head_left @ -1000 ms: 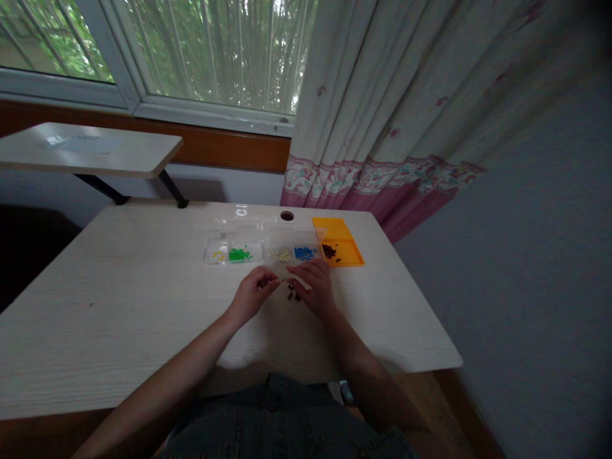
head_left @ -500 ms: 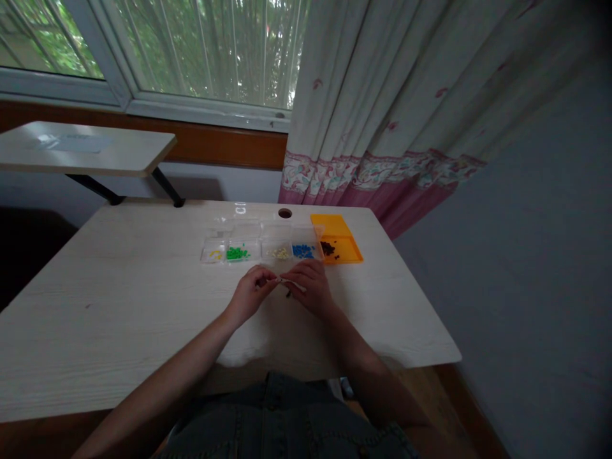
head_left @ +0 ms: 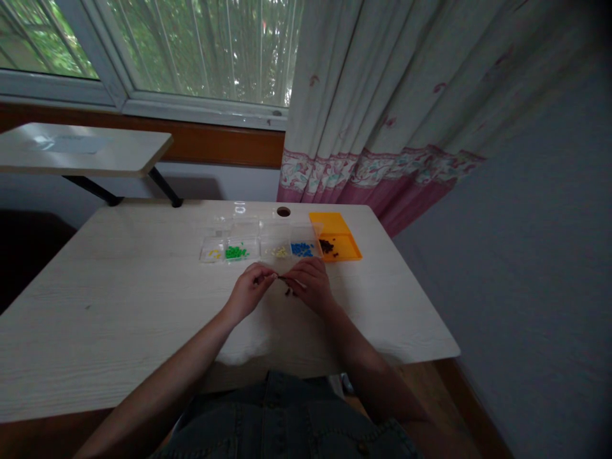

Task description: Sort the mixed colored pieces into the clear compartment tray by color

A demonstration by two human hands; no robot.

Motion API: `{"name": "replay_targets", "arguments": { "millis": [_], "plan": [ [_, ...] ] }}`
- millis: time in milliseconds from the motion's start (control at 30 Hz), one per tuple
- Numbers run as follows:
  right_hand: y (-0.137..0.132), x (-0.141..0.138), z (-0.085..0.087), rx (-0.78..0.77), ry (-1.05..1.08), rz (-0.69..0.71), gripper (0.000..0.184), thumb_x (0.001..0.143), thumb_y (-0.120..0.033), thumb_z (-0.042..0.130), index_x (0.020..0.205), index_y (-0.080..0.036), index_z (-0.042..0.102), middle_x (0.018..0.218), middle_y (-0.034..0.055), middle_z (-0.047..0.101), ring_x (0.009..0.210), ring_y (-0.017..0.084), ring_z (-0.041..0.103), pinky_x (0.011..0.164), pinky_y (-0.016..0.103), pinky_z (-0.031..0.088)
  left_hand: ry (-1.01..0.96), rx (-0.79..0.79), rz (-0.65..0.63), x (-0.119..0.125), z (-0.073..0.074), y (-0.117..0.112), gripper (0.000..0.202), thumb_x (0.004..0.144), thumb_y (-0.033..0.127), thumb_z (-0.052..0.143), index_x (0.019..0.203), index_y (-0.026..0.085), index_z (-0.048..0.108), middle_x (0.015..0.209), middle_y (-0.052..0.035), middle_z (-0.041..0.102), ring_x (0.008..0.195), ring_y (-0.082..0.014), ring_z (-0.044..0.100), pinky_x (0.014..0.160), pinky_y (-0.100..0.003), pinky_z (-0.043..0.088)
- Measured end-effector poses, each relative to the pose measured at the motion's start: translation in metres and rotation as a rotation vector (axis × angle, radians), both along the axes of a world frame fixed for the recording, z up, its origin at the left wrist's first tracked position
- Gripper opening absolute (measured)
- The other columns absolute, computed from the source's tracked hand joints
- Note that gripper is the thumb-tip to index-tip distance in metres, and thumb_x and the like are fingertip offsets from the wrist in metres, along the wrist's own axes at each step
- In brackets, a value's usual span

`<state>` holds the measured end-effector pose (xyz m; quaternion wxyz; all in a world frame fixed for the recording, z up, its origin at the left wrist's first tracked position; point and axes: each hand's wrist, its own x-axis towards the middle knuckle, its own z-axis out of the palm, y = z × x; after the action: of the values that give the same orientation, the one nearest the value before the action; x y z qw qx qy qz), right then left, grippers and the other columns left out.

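You're mid-threading, I judge: left hand [head_left: 249, 292] and right hand [head_left: 312, 288], fingers narrow, pinch a strand [head_left: 288, 280] over beads [head_left: 287, 292]; next needs steady alignment

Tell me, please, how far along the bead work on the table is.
Done: little shows; a few dark beads lie loose on the table under the hands. In hand: the left hand and right hand pinch a thin string between them. Left: coloured beads sit in the clear box, more dark ones in the orange tray.
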<state>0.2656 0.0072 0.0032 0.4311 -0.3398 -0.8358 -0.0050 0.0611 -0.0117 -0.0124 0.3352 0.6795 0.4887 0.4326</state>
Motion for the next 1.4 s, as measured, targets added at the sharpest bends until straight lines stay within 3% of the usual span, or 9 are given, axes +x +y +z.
{"name": "replay_targets", "arguments": {
  "millis": [200, 567, 1033, 1400],
  "plan": [
    [0.006, 0.017, 0.006, 0.008, 0.071, -0.157, 0.006, 0.086, -0.029, 0.069, 0.087, -0.029, 0.075, 0.083, 0.0003, 0.072, 0.087, 0.018, 0.061, 0.088, 0.036, 0.046, 0.086, 0.063, -0.026, -0.002, 0.004, -0.002, 0.018, 0.091, 0.034, 0.058, 0.095, 0.020, 0.069, 0.088, -0.0038, 0.058, 0.076, -0.0141, 0.053, 0.073, -0.027, 0.047],
    [0.020, 0.049, 0.009, 0.059, 0.185, -0.372, 0.012, 0.087, -0.034, 0.067, 0.083, -0.024, 0.073, 0.081, 0.0025, 0.071, 0.084, 0.018, 0.062, 0.085, 0.037, 0.048, 0.348, 0.110, -0.194, 0.007, -0.004, -0.009, 0.018, 0.082, 0.021, 0.068, 0.099, 0.019, 0.064, 0.099, -0.0068, 0.058, 0.099, -0.0220, 0.054, 0.089, -0.037, 0.047],
    [0.025, 0.067, 0.010, 0.072, 0.239, -0.473, 0.010, 0.088, -0.030, 0.065, 0.088, -0.022, 0.070, 0.085, 0.0034, 0.072, 0.085, 0.019, 0.062, 0.086, 0.037, 0.046, 0.536, 0.197, -0.194, 0.018, -0.011, -0.007, 0.018, 0.084, 0.027, 0.068, 0.100, 0.019, 0.064, 0.099, -0.0074, 0.060, 0.096, -0.0230, 0.055, 0.085, -0.036, 0.048],
    [0.025, 0.072, 0.010, 0.039, 0.265, -0.539, 0.014, 0.090, -0.033, 0.062, 0.090, -0.021, 0.071, 0.087, 0.0038, 0.072, 0.087, 0.019, 0.061, 0.088, 0.036, 0.045, 0.565, 0.215, -0.198, 0.021, -0.007, -0.007, 0.008, 0.088, 0.020, 0.062, 0.094, 0.017, 0.066, 0.095, -0.0078, 0.062, 0.092, -0.0218, 0.056, 0.082, -0.034, 0.048]
  ]
}}
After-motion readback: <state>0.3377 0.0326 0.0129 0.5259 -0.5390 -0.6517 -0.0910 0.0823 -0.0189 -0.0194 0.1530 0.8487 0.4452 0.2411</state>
